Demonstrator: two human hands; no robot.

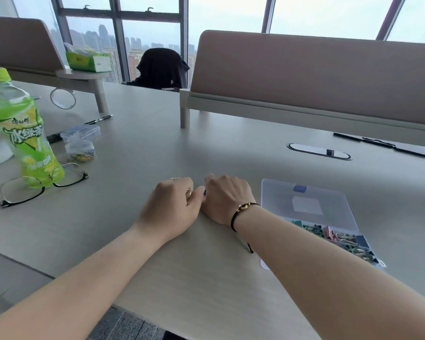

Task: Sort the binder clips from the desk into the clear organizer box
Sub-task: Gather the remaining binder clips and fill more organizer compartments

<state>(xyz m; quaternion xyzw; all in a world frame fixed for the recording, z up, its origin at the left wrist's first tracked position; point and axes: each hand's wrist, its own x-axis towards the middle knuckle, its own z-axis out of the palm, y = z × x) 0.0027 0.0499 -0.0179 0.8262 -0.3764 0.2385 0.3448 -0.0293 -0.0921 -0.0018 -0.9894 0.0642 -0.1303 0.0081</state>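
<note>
On the pale desk by the tall windows, your left hand and right hand meet knuckle to knuckle, fingers curled; what they hold, you cannot tell. Your clear organizer box lies open just right of them, binder clips inside. A green tea bottle and glasses sit far left.

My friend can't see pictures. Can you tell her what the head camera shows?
Two hands, the left hand and the right hand, meet with curled fingers on a pale desk, something small and dark between them. A clear box with colourful clips lies open to their right; a green bottle and glasses sit left.
</note>
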